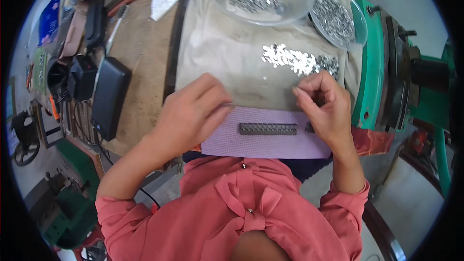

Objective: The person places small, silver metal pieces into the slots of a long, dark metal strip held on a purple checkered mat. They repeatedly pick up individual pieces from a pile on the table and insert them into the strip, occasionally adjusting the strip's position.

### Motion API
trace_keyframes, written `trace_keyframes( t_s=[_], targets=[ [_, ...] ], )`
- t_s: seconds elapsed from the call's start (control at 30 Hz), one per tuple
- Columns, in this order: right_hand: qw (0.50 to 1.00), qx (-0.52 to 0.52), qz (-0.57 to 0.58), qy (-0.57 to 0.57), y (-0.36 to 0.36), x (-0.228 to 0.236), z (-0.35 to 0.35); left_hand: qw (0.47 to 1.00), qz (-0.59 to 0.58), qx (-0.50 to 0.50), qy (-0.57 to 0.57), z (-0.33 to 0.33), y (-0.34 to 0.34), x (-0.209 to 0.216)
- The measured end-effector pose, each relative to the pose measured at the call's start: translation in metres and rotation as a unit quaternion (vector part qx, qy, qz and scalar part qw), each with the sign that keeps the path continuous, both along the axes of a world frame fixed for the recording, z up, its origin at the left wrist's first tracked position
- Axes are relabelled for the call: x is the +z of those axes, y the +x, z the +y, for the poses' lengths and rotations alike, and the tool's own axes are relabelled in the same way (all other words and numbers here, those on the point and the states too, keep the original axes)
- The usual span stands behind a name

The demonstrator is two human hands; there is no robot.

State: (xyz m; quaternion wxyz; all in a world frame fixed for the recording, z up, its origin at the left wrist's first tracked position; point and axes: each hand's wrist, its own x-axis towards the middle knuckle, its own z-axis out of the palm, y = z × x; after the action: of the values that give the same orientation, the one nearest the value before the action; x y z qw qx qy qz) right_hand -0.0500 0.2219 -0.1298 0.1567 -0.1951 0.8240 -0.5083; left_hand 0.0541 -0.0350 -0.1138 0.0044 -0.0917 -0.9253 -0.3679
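A dark slotted metal strip (268, 129) lies lengthwise on a purple textured mat (280, 149) in front of me. My left hand (191, 113) is over the mat's left end, its thumb and fingers pinched together near a thin dark thing I cannot make out. On the right, my right hand (328, 108) is closed in a pinch above the mat; whatever is between its fingertips is too small to name. A second dark piece (309, 127) shows partly beside that hand. Beyond the hands, a loose heap of small shiny metal pieces (292, 59) is spread on the pale cloth (217, 63).
At the back stand a large clear bowl (220, 7) and a smaller one (358, 41), both with small metal parts. A green machine (365, 67) borders the right side. Leftward, a black power bank (111, 94), a toothbrush (116, 26) and crumpled white paper (164, 5) lie on wood.
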Motion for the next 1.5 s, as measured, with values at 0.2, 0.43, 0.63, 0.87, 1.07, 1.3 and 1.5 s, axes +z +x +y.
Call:
trace_keyframes(
  t_s=[0.2,0.43,0.63,0.87,1.07,1.3,1.5],
  targets=[
    [1.0,0.006,0.004,-0.003,-0.002,0.006,-0.002,0.998,-0.047,0.033,0.029,0.0,0.033,-0.005],
    [0.996,-0.036,-0.008,-0.079,0.008,-0.003,0.004,1.0,-0.02,0.0,-0.006,0.01,0.034,-0.011],
    [0.99,0.022,0.135,0.037,0.01,0.009,0.003,0.999,0.008,-0.032,-0.01,0.021,0.025,-0.011],
    [0.941,0.062,0.292,0.159,0.009,-0.002,0.012,1.0,0.005,-0.01,-0.023,0.017,0.025,-0.011],
    [0.947,0.068,0.252,0.187,0.012,0.003,0.016,0.999,0.001,0.034,-0.019,0.024,0.037,-0.019],
    [0.971,0.14,0.108,0.159,0.013,0.017,0.02,0.999,0.003,0.044,0.0,0.025,0.035,-0.023],
    [0.961,0.17,0.12,0.183,0.015,0.023,0.013,0.999,0.01,0.046,0.006,0.025,0.036,-0.026]
  ],
)
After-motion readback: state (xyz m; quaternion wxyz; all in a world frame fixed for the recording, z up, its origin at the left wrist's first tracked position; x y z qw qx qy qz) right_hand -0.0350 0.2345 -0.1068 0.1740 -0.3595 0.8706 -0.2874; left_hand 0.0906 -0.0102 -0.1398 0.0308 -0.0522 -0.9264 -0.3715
